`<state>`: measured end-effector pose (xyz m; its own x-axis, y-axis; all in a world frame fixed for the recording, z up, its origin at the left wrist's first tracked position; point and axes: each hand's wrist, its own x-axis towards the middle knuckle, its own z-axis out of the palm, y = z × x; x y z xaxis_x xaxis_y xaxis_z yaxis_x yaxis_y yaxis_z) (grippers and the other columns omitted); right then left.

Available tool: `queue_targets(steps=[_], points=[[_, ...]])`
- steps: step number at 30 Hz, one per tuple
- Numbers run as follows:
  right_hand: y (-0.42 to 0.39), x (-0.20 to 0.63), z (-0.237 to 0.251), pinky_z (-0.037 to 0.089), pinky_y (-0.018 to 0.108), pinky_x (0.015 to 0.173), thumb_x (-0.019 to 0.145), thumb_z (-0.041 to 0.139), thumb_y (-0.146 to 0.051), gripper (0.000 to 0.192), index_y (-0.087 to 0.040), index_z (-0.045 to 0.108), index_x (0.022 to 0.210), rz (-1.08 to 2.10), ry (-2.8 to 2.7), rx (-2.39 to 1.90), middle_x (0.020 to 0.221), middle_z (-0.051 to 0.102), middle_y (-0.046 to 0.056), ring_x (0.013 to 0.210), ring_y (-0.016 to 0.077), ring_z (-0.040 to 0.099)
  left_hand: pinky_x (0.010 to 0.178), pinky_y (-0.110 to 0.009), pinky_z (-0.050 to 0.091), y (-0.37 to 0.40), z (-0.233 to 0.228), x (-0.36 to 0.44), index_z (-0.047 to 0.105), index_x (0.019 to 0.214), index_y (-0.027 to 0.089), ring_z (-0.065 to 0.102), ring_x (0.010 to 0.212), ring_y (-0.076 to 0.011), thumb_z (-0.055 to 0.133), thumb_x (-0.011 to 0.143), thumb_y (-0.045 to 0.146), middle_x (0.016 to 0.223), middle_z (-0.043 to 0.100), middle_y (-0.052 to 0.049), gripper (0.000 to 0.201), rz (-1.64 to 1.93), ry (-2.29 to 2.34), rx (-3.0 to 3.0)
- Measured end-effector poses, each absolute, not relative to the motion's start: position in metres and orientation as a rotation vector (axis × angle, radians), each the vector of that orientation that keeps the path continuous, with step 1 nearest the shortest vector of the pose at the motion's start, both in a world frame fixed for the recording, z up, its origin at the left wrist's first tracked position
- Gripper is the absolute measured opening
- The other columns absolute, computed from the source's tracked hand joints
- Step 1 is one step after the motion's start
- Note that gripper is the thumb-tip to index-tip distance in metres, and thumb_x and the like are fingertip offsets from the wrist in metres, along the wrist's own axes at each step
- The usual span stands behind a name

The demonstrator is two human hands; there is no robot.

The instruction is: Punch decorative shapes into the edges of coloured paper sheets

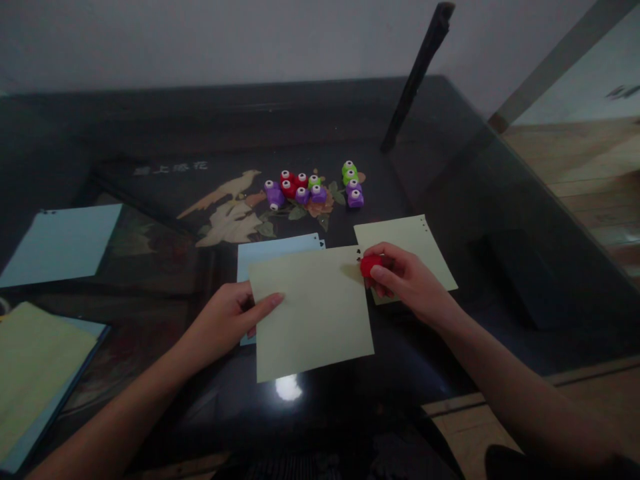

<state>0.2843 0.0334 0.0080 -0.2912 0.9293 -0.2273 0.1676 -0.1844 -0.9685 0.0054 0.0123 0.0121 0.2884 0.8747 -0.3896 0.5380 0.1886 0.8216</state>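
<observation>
My left hand (239, 312) grips a pale yellow sheet of paper (313, 313) at its left edge, thumb on top. The sheet is held above the dark table, over a light blue sheet (275, 249). In my right hand (407, 277) is a small red craft punch (371, 266), pinched between thumb and fingers at the sheet's upper right corner. Small dark punched shapes show in that corner beside the punch. Under my right hand lies another pale yellow sheet (407, 237) with several tiny holes in its upper right corner.
Several purple, red and green craft punches (301, 195) stand grouped mid-table, with a short row (353, 183) to their right. A light blue sheet (65, 243) and a stack of yellow paper (40, 367) lie left. A dark post (417, 77) rises at the back; a dark flat object (525, 277) lies right.
</observation>
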Motion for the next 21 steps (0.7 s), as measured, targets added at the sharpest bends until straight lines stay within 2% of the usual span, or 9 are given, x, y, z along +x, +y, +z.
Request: queue_targets(steps=[15,21], points=[[0.0332,0.2828,0.0075,0.036,0.022,0.047,0.078,0.063,-0.038,0.023,-0.018,0.054,0.086,1.577,-1.487,-1.293,0.069,0.057,-0.001,0.052,0.0074,0.047,0.036,-0.020,0.037,0.0127,0.0134,0.0071,0.058,0.063,0.016,0.047,0.038,-0.0099,0.052,0.080,0.043,0.047,0.053,0.003,0.033,0.380,1.391,1.582],[0.0295,0.2806,0.0055,0.029,0.021,0.042,0.080,0.063,-0.045,0.030,-0.019,0.055,0.093,1.675,-1.368,-1.275,0.064,0.047,-0.005,0.050,0.0066,0.040,0.037,-0.020,0.038,0.0116,0.0133,0.0086,0.058,0.063,0.016,0.047,0.039,-0.0094,0.052,0.080,0.042,0.048,0.053,0.003,0.032,0.399,1.396,1.584]])
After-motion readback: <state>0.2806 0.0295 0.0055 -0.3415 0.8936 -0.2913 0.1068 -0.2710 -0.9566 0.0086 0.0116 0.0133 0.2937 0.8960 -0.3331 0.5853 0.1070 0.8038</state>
